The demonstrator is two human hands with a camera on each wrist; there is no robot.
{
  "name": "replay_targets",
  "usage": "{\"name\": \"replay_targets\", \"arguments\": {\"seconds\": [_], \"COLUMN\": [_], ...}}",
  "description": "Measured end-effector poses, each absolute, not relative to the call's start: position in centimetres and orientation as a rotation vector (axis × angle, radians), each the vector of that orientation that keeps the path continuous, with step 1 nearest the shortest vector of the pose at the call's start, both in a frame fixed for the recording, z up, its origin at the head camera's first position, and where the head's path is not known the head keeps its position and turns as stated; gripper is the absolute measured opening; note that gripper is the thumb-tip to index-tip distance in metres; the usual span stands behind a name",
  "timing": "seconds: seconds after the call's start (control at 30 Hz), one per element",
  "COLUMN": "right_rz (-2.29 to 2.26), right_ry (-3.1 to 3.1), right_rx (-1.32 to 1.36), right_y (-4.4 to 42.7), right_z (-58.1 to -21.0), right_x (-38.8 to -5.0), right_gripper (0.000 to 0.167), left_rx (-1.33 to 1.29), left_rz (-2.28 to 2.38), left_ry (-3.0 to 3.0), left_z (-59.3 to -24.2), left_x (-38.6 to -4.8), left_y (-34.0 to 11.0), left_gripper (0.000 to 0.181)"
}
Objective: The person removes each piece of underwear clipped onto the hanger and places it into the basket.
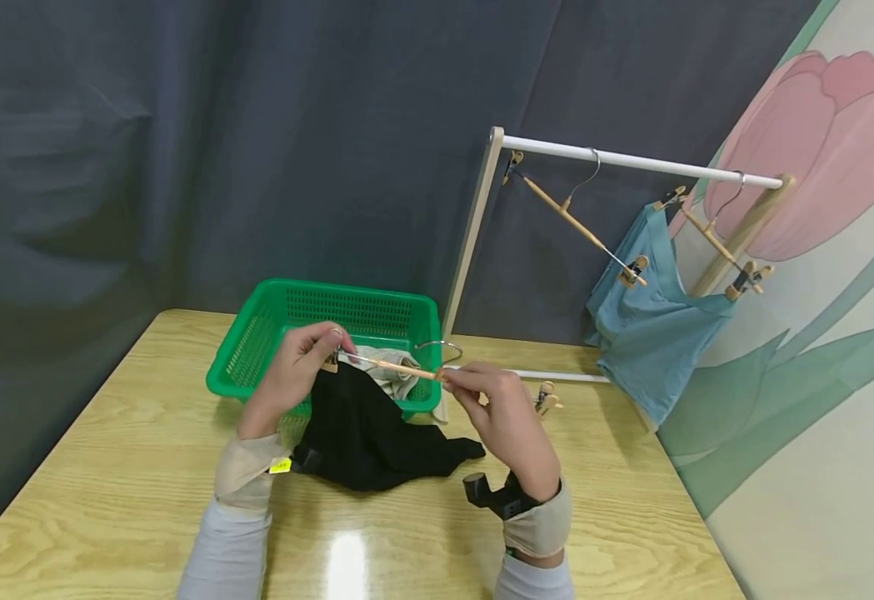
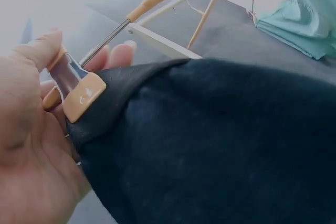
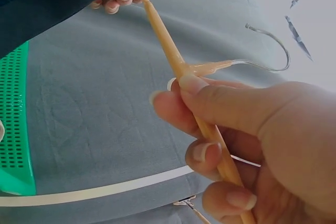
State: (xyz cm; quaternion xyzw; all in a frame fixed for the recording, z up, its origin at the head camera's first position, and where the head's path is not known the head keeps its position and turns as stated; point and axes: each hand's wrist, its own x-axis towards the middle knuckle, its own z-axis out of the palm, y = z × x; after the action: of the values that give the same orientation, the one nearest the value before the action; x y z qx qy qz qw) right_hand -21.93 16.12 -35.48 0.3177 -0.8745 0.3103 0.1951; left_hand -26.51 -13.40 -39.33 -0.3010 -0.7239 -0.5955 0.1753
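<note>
The left hand [image 1: 297,371] pinches a wood-faced hanger clip [image 2: 85,97] between thumb and fingers. The clip overlaps the banded corner of a black garment [image 1: 357,425], which hangs below these fingers. The right hand [image 1: 500,412] grips the clip hanger [image 3: 164,36] by its wooden rod, fingers curled, thumb beside the base of the metal hook [image 3: 278,51]. A green basket [image 1: 347,288] sits behind the left fingers; a garment rack [image 1: 654,164] bearing a blue garment [image 1: 654,333] stands beyond the right fingers.
</note>
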Motion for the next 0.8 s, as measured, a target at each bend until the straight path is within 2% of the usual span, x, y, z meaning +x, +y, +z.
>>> {"name": "replay_targets", "arguments": {"seconds": [0.4, 0.8], "right_rz": [0.883, 0.857], "right_ry": [-2.448, -2.460], "right_rx": [0.907, 0.880], "right_y": [16.05, 16.00], "right_z": [-35.45, -35.68], "right_x": [-22.33, -22.31], "right_gripper": [0.023, 0.023], "left_rx": [-0.879, -0.877], "left_rz": [-1.674, -1.695], "left_ry": [-1.850, -2.043], "left_z": [-39.52, -39.78], "left_x": [-27.07, -27.05], "left_y": [-12.93, -13.21], "left_gripper": [0.032, 0.037]}}
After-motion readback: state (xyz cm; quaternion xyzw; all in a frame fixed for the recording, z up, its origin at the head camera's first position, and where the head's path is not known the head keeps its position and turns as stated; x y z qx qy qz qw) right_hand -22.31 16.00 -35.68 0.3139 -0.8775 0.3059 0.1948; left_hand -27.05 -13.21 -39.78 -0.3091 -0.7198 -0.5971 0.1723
